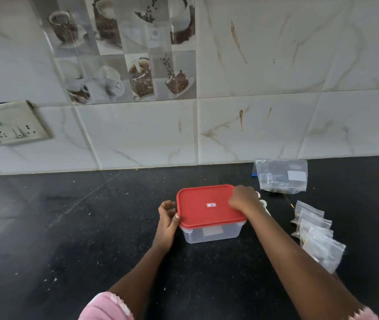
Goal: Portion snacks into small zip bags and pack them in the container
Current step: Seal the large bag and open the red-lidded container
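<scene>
A clear plastic container [211, 234] with a red lid [204, 206] stands on the black counter in the middle of the view. My left hand [167, 219] is at the lid's left edge, thumb touching the rim, fingers loosely curled. My right hand [245, 199] grips the lid's far right corner from above. Several small zip bags [315, 234] with snacks lie overlapping to the right of my right forearm. A larger clear bag [282, 176] stands behind the container on the right.
The black counter [80, 227] runs back to a tiled wall. A switch and socket plate [13, 122] is on the wall at the left. A pale object [264, 205] lies partly hidden behind my right hand.
</scene>
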### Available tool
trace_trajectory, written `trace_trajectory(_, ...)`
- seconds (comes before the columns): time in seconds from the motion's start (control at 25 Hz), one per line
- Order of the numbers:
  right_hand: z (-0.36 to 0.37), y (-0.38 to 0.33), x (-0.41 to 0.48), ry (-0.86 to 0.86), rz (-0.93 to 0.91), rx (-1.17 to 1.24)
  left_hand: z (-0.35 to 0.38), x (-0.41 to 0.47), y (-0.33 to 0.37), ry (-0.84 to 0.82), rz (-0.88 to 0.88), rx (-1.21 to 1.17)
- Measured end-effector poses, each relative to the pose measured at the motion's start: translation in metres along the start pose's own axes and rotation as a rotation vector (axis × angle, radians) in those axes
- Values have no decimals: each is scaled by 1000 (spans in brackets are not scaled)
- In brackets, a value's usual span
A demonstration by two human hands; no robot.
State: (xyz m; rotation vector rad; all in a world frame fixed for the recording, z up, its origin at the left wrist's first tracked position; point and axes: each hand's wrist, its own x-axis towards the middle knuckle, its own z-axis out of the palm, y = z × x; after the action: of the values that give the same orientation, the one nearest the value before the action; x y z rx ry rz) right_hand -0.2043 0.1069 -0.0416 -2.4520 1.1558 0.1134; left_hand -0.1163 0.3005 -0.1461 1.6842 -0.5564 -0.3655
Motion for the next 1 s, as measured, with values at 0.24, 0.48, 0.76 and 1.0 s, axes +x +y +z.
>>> trace_trajectory(0.24,49,-77,13,-19,-666,-220,-7,18,-9,-376,36,240)
trace_trajectory(0.48,74,-90,23,92,-612,-94,5,23,-6,-325,97,337)
trace_trajectory(0.76,62,-93,22,71,-559,178,8,24,-12,-275,123,331)
trace_trajectory(1.0,15,-95,15,5,-466,528,6,22,-12,-276,102,282)
